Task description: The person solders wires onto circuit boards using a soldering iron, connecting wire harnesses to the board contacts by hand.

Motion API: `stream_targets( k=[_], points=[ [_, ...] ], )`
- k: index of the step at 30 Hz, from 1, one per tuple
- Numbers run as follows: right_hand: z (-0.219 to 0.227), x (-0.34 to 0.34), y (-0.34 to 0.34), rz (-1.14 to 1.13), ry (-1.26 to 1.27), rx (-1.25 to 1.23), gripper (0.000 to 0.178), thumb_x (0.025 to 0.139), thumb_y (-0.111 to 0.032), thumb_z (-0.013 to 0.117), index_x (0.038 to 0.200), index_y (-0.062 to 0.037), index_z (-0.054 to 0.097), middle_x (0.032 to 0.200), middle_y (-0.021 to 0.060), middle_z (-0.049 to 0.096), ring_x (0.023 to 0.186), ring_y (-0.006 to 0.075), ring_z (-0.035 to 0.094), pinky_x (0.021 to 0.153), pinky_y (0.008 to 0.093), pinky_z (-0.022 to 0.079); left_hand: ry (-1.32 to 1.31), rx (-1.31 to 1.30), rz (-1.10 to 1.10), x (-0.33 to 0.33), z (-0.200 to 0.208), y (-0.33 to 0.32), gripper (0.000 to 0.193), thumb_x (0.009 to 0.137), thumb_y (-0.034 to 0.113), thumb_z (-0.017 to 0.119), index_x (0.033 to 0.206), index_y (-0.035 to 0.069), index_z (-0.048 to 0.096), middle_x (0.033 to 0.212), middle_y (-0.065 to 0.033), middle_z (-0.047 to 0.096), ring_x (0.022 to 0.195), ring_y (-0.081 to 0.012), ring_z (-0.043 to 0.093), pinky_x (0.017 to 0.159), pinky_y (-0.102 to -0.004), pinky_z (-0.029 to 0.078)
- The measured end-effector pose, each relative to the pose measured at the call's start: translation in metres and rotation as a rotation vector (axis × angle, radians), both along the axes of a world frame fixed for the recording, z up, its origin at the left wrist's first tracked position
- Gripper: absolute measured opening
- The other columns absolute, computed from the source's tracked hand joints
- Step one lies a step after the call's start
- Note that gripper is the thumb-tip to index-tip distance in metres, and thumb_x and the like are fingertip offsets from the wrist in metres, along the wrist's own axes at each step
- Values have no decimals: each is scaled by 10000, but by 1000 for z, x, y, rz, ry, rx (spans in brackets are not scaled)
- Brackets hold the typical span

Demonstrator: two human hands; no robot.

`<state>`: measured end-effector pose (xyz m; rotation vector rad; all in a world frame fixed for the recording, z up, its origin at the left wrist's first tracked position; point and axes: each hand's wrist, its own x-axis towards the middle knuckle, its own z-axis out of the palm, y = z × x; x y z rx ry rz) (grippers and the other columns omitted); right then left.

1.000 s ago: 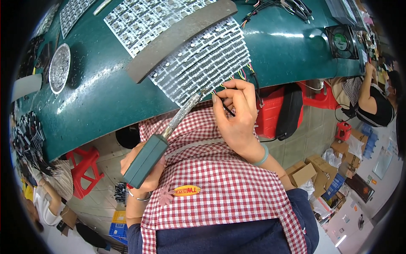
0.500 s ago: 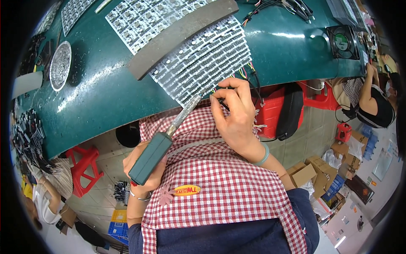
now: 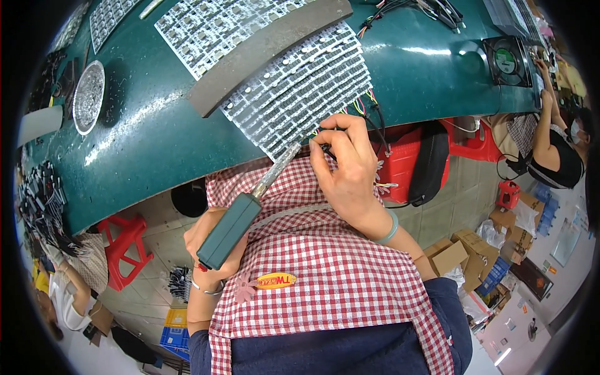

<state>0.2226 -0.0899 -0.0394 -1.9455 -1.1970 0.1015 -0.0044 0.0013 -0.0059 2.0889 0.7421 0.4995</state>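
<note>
My left hand (image 3: 234, 257) is closed round the green handle of a soldering iron (image 3: 229, 231). Its metal shaft slants up and to the right, with the tip at the near edge of a white circuit board panel (image 3: 299, 94) beside my right fingertips. My right hand (image 3: 347, 178) pinches a thin dark cable at that edge, largely hidden behind the fingers. More coloured wires (image 3: 360, 106) stick out along the panel's right corner. Across the panels lies a curved-looking grey bar (image 3: 270, 57), with another stretch of boards (image 3: 206, 37) showing beyond it.
The green table (image 3: 147, 150) carries a bowl (image 3: 89, 98) at left, a black fan (image 3: 507, 61) at right and a cable bundle (image 3: 425, 11) at the back. Dark cables (image 3: 42, 200) are heaped at the left edge. Red stools (image 3: 125, 250) stand below; co-workers sit at both sides.
The soldering iron has shifted slightly to the right and down, its tip now closer to my right fingertips. My right hand stays almost in place.
</note>
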Motion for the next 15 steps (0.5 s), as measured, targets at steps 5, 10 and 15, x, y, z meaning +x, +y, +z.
stream_targets(
  k=[5, 10, 15],
  points=[
    [0, 0, 0, -4, -5, -2, 143, 743, 72, 710, 820, 12, 605, 1017, 123, 569, 722, 205, 604, 572, 297, 493, 22, -6, -10, -1, 0, 0, 184, 628, -10, 715, 804, -36, 667, 791, -140, 652, 689, -297, 671, 622, -333, 534],
    [2, 0, 1, -8, -1, 14, 151, 734, 74, 714, 816, 10, 604, 1005, 121, 575, 704, 209, 599, 569, 303, 484, -2, 120, 30, -7, 0, -3, 200, 611, -18, 715, 806, -36, 674, 803, -144, 659, 671, -277, 673, 574, -318, 525],
    [3, -1, 2, -16, 13, 8, 182, 693, 69, 707, 801, 8, 575, 958, 125, 569, 811, 295, 609, 638, 371, 496, -41, 97, 203, -27, -8, -9, 227, 634, 5, 738, 852, -29, 683, 829, -161, 672, 664, -284, 670, 567, -317, 521]
  ],
)
